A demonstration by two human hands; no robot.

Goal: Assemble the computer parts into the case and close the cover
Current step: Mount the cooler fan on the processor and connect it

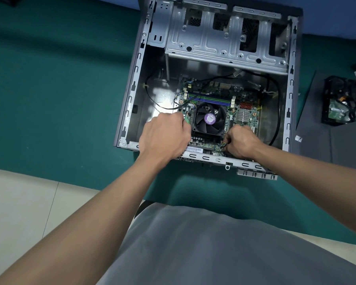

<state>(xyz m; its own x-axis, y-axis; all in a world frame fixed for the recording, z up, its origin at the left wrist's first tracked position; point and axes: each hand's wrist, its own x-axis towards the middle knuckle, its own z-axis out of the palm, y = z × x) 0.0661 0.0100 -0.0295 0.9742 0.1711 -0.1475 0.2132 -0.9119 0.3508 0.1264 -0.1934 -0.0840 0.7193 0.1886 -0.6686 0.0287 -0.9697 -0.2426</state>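
Our right hand (pixel 242 141) pinches the wires (pixel 220 145) just below-right of the fan (pixel 209 119), inside the case (pixel 130 97). Our left hand (pixel 164 134) curls against the fan's left side; we cannot tell whether it grips anything.

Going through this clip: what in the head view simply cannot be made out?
All in the head view:
- Left hand: its own knuckles hide the fingertips at the motherboard edge; grip unclear.
- Right hand pinches coloured wires; its fingers cover the plug, seating unknown.
- Fan label: print too small.
- Loose parts on the right: cut off by the frame edge.
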